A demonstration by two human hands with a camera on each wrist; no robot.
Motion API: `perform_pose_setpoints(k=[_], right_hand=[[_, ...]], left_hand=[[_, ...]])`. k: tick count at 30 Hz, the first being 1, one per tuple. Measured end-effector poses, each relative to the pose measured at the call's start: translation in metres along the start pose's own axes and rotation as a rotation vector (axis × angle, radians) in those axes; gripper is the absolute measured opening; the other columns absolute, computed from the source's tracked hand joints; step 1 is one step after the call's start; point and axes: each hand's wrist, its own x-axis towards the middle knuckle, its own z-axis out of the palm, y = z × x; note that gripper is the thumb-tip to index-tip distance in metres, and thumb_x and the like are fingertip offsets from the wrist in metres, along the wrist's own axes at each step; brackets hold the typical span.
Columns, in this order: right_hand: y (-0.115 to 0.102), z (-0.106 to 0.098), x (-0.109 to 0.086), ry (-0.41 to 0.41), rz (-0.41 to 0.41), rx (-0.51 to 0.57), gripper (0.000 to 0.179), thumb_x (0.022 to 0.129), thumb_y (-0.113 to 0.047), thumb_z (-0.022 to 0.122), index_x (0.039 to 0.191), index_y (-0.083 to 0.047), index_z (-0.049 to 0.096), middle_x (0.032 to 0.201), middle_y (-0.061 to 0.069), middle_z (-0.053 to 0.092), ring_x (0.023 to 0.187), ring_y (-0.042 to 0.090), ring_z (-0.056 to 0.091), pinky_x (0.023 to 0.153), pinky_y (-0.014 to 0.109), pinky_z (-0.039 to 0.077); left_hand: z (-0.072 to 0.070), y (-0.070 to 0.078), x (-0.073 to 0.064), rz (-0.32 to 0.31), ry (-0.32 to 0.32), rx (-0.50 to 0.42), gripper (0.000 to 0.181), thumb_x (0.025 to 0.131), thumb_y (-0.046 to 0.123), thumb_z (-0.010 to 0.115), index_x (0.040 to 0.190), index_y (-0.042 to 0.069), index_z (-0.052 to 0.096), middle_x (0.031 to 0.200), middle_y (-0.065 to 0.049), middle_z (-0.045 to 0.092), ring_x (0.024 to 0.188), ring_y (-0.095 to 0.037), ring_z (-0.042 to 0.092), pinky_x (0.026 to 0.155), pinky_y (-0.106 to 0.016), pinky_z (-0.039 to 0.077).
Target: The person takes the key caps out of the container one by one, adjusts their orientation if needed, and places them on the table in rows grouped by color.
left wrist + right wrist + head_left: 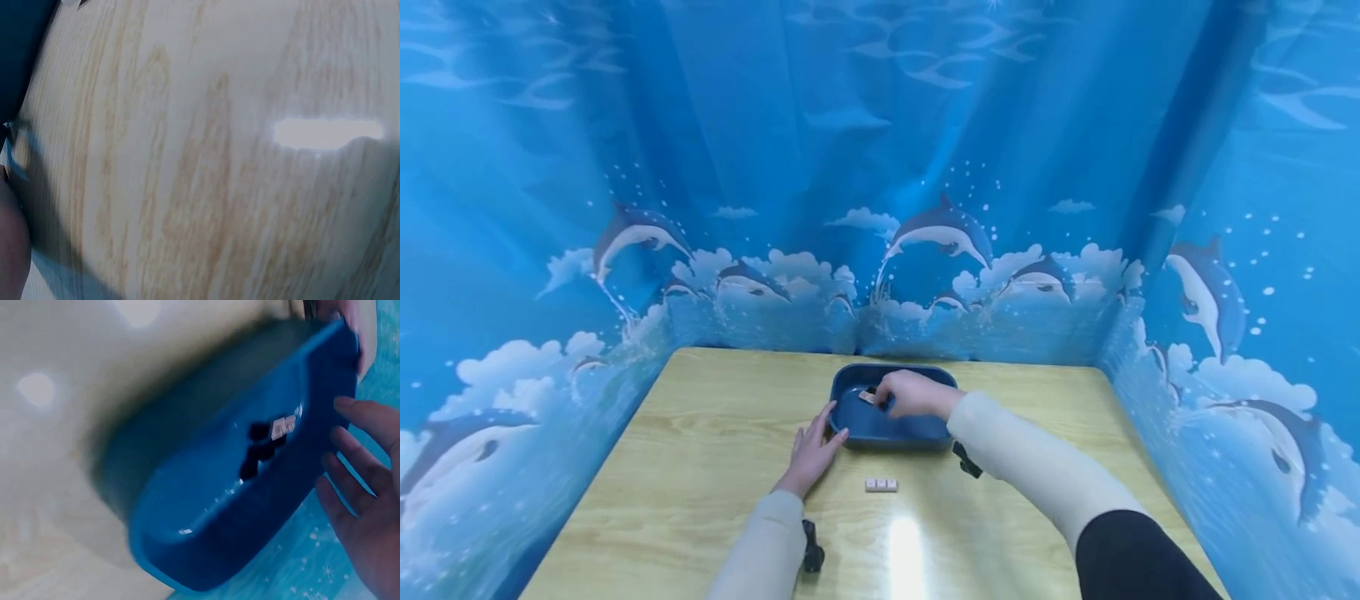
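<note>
A blue plastic bin (857,423) stands on the table. Inside lie several small black cubes (259,450), with a pale pink-white piece (282,427) beside them that resembles keycaps. My right hand (916,394) reaches over the bin close to these pieces; in the right wrist view its fingers (353,465) are spread and hold nothing. At the bin's front left corner, my left hand (811,454) rests with extended fingers against the wall. Only a sliver of that hand (11,244) enters the left wrist view, next to the bin's dark side (22,50).
A short row of three white keycap-like blocks (882,485) lies on the wood-grain table (722,442) in front of the bin. A blue dolphin-print curtain (880,208) surrounds the table at the back and sides. Light glares off the tabletop near the front.
</note>
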Motion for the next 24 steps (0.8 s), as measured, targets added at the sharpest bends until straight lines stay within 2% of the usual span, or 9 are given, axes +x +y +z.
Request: perform_pose_setpoints(k=[6,12,18,24], right_hand=[[0.008,-0.007,0.023,-0.077,0.064,-0.026,0.035,0.085,-0.006,0.074,0.119,-0.008,0.07,0.116,0.003,0.068,0.108,0.019,0.062,0.085,0.031,0.055],[0.013,-0.007,0.041,-0.152,0.063,-0.076,0.034,0.086,-0.003,0.072,0.12,-0.008,0.07,0.115,0.003,0.069,0.105,0.016,0.063,0.086,0.03,0.054],[0.016,-0.001,0.054,-0.186,0.081,-0.096,0.037,0.085,-0.002,0.073,0.119,-0.013,0.071,0.113,-0.001,0.069,0.103,0.011,0.063,0.086,0.027,0.053],[0.018,0.005,0.065,-0.228,0.08,-0.109,0.04,0.086,-0.001,0.071,0.123,-0.017,0.069,0.111,-0.006,0.068,0.099,0.007,0.061,0.079,0.023,0.053]], left_hand=[[0.001,-0.002,0.0,0.01,0.005,-0.004,0.066,0.099,0.038,0.054,0.156,0.024,0.023,0.158,-0.015,0.025,0.144,-0.037,0.021,0.116,-0.055,-0.008],[0.004,-0.004,0.002,0.044,0.017,-0.001,0.065,0.098,0.037,0.056,0.155,0.022,0.026,0.156,-0.016,0.029,0.143,-0.036,0.025,0.116,-0.056,-0.005],[0.006,-0.007,0.002,0.068,0.04,0.001,0.065,0.098,0.036,0.057,0.154,0.02,0.029,0.154,-0.018,0.033,0.141,-0.038,0.028,0.116,-0.057,-0.003],[0.005,-0.01,0.001,0.069,0.045,-0.013,0.065,0.098,0.035,0.057,0.154,0.019,0.029,0.154,-0.019,0.032,0.141,-0.039,0.027,0.116,-0.058,-0.003]])
